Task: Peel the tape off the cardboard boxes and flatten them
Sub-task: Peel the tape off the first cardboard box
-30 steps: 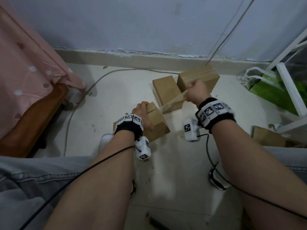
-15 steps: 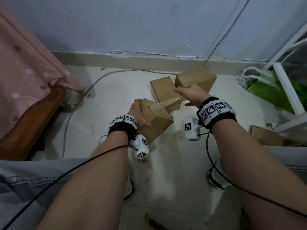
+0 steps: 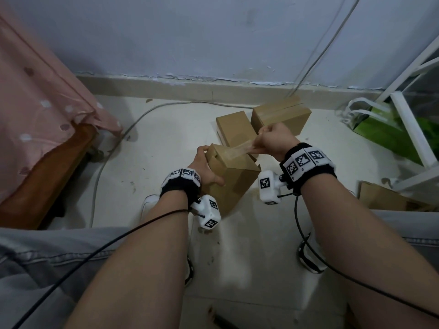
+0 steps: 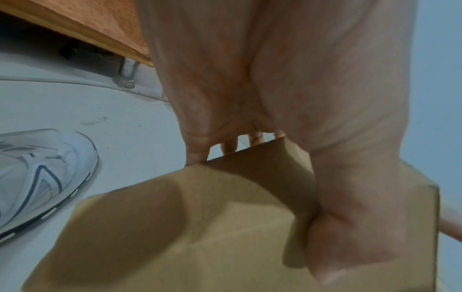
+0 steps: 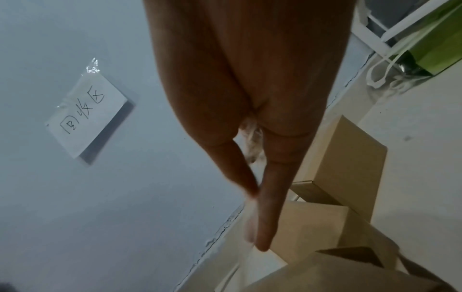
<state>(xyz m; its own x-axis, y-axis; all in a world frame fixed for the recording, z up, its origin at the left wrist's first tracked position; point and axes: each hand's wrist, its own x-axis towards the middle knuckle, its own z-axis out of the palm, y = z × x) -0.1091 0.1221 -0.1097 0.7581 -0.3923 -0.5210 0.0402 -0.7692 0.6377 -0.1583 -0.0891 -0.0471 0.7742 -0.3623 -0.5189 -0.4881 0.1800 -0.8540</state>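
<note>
Reaching down from your knees, both forearms stretch toward the pale floor (image 3: 166, 143), with the bed (image 3: 47, 167) under its pink cover at your left and a white rack (image 3: 408, 129) at your right. Two closed cardboard boxes (image 3: 234, 129) sit on the floor near the wall, just beyond your hands; a flattened piece of cardboard (image 3: 382, 198) lies by your right knee. The box you are working on (image 3: 232, 176) is lifted and tilted, one corner pointing toward you. Your left hand (image 3: 204, 169) grasps its left end, thumb pressed along the near face and fingers wrapped behind the far edge, wrist bent downward. Your right hand (image 3: 273, 141) is raised above and to the right of that box, knuckles up, fingers closed in a pinch on the strip of clear tape (image 3: 237, 149). The tape runs taut from that pinch down to the box's top face, where its other end is stuck.
</note>
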